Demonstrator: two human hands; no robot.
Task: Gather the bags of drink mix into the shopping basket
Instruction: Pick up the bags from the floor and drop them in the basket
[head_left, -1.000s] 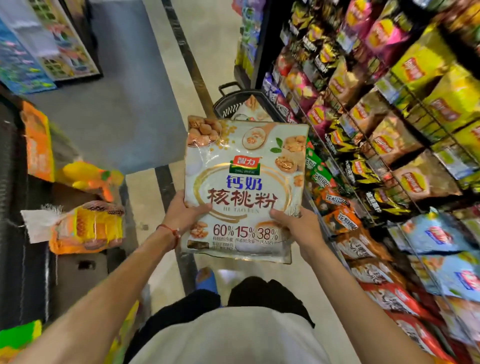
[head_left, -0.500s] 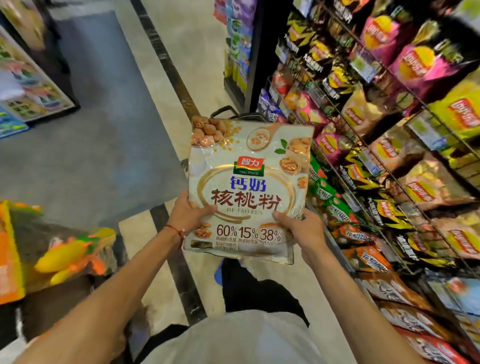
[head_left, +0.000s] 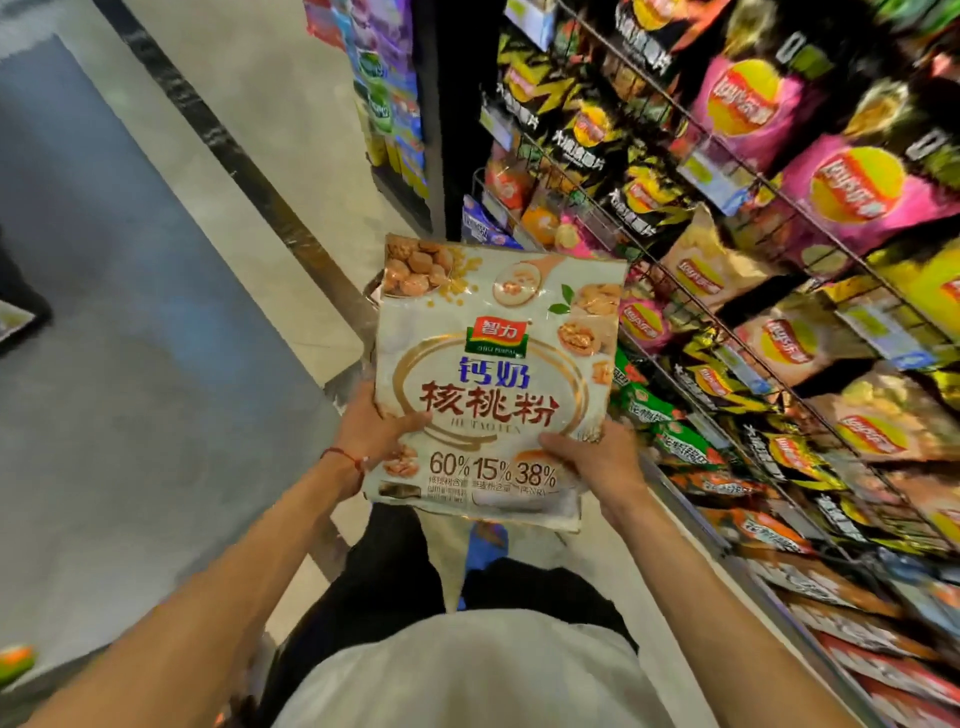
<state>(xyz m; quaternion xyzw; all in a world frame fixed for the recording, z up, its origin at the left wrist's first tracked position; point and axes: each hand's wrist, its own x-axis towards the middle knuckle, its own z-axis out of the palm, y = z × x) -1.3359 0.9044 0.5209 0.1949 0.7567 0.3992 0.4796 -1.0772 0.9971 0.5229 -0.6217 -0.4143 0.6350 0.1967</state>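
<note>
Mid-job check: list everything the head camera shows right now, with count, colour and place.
drink mix bag: one, cream with walnut pictures, centre, held upright.
shopping basket: none clearly seen; perhaps hidden behind the bag.
crisp bags: many; pink, yellow, black, brown, green; filling the right side.
boxes: several, blue and purple, far shelf end.
floor mat: one, grey-blue, left.
floor stripe: one, black, across beige tiles.
bracelet: one, red, left wrist.
left hand: grips the bag's lower left edge.
right hand: grips its lower right edge.
</note>
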